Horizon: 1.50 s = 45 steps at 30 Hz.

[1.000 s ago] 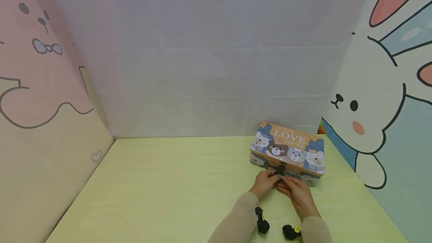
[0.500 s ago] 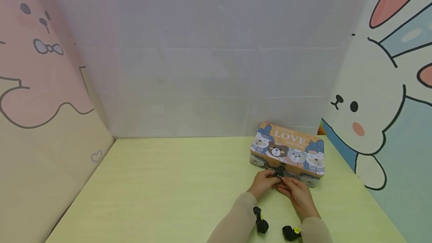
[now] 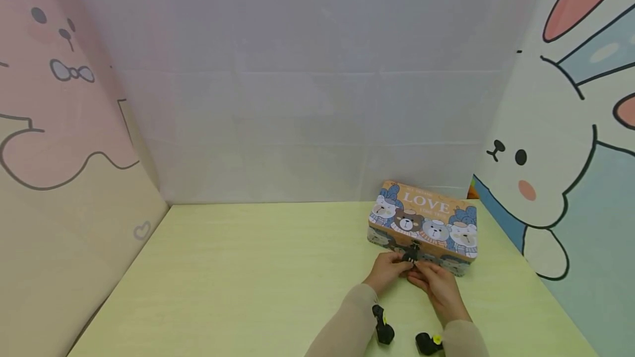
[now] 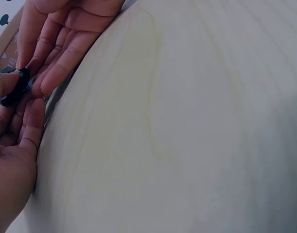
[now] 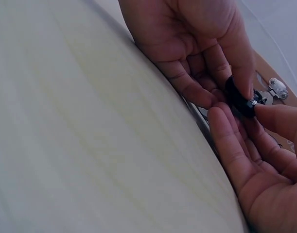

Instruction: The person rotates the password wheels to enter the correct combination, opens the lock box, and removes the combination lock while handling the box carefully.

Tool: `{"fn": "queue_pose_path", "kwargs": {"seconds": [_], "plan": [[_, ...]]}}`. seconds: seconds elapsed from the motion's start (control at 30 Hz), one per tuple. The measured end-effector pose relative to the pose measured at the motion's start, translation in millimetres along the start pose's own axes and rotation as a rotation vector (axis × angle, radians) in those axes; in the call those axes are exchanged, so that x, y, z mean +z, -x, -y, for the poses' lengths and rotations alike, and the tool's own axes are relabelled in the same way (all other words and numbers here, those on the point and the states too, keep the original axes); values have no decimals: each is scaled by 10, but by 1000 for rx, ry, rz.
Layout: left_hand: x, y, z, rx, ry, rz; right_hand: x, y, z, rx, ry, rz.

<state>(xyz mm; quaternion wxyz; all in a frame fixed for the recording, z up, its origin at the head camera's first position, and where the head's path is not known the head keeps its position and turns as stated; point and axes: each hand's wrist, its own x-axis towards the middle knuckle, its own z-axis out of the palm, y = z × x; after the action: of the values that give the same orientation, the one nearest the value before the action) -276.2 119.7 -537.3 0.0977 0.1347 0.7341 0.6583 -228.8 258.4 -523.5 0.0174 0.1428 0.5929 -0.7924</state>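
A tin box (image 3: pixel 421 216) with printed bears and the word LOVE stands at the table's back right. At its front hangs a small black combination padlock (image 3: pixel 409 256), near a metal latch (image 5: pixel 277 89) seen in the right wrist view. My left hand (image 3: pixel 387 272) pinches the padlock from the left, its thumb on the body. From the right, my right hand (image 3: pixel 440 286) holds the padlock's other side between thumb and fingers. Both hands' fingertips meet close under the padlock (image 5: pixel 239 99). Fingers cover much of it, and its digits are too small to read.
The pale green table (image 3: pixel 238 274) stretches to the left of the box. A white sheet (image 3: pixel 297 81) hangs behind, close to the box's back. A rabbit-printed panel (image 3: pixel 555 180) rises along the right side, and a pink and cream panel (image 3: pixel 64 136) along the left.
Pale marks on the padlock's face show now that were hidden a second ago. Both hands stay almost in place, the left forearm shifting slightly left. The box has not moved.
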Motion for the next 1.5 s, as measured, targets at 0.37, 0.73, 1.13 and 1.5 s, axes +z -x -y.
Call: {"fn": "queue_pose_path", "kwargs": {"seconds": [0.37,0.73,1.13,1.5], "plan": [[12,5,-11,20,-15,-14,1,3,14,-3,-2,3],[10,27,-64,-15,-47,-27,-2,1,6,-5,0,4],[20,11,-20,-7,-63,-53,-3,4,5,4,7,9],[31,22,-30,-3,-84,-68,1,9,6,8,18,8]]}}
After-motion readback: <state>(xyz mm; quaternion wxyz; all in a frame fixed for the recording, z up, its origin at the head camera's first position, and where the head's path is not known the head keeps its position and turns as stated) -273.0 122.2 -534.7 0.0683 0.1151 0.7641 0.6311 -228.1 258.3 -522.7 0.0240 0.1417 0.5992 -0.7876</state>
